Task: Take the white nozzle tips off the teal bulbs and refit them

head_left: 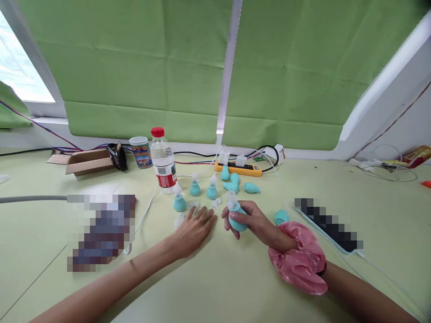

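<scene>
Bulbs (252, 188), teal, are remaining bare right of red-capped clear bottle (164, 166), three others (212, 192) standing clear-topped; right hand (254, 219) is gripping fourth (239, 223), left hand (192, 233) splayed.

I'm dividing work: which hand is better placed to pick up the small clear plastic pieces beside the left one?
Probably the left hand: it lies palm-down beside the pieces, while the right hand grips a turquoise bulb with a translucent tip.

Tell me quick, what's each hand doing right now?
Left hand: open, palm down, nothing visibly held.
Right hand: closed around a teal bulb with a translucent tip.
</scene>
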The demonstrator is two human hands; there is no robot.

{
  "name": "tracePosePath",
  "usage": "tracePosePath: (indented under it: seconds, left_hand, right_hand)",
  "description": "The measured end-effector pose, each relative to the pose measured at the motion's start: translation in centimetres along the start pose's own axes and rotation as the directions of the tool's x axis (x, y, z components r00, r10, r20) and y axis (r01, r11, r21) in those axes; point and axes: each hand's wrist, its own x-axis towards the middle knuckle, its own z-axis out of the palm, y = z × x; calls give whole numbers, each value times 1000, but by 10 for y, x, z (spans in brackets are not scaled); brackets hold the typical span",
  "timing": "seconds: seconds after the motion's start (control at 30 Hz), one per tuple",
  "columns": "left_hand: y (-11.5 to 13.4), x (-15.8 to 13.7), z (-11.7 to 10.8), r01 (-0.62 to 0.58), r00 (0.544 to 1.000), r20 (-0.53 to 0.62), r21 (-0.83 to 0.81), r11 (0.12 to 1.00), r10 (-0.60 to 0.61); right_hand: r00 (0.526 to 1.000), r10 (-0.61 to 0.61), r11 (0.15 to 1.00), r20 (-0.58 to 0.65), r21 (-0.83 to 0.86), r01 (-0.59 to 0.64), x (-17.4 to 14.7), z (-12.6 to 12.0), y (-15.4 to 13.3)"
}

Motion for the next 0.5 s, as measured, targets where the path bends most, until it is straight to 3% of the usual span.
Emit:
tracePosePath:
  seconds: [0.17,0.27,0.37,0.5]
  left_hand:
    - [-19,1,-30,52,998,-42,-66,996,-55]
    - [-17,2,-39,49,997,-59,-103,993,-56]
    - [2,5,-27,-10,996,-90,-121,993,-1]
    - [29,6,-4,-136,990,10,-239,961,143]
  right_hand:
    - [1000,-9,999,15,-46,10,0,-1,-1]
    - [998,-46,997,-41,-71,43,-1,-2,-2]
    - [979,-118,993,-166,-44,112,0,-3,-2]
    - [960,-150,989,-238,-36,146,1,-5,-2]
